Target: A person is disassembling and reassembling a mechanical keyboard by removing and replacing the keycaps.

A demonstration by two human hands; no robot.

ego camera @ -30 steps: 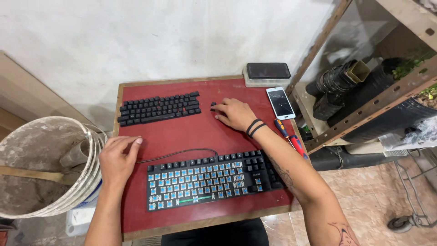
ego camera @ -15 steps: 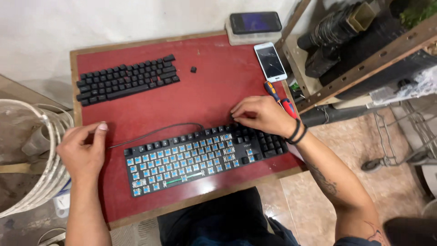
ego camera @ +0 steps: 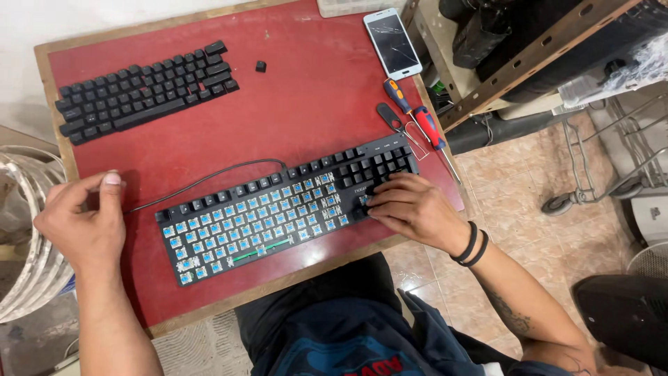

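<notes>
Your right hand (ego camera: 412, 209) sits on the right end of the near keyboard (ego camera: 285, 209), fingers curled down onto the keys there, fingertips pressing at a spot among the remaining black caps; can't tell if anything is pinched between them. Two black bands on that wrist. The keyboard lies diagonal across the near half of the red table (ego camera: 306, 104), most caps stripped off so the blue switches show; black caps remain along the far row and the right block. Its black cable (ego camera: 209, 177) runs from the far edge leftward.

Your left hand (ego camera: 82, 216) rests at the table's left edge, loosely curled, fingertips just at the cable's end, holding nothing that shows.

Far left: a set of black keycaps (ego camera: 142, 89) laid out in keyboard shape. One loose black keycap (ego camera: 261, 66) just right of it. Far right: white phone (ego camera: 393, 43) with cracked screen. Near it, a screwdriver (ego camera: 417, 117) with red-blue handle, and a black wire keycap puller (ego camera: 395, 124) touching beside it. A white bucket (ego camera: 28, 237) stands left of the table.
</notes>
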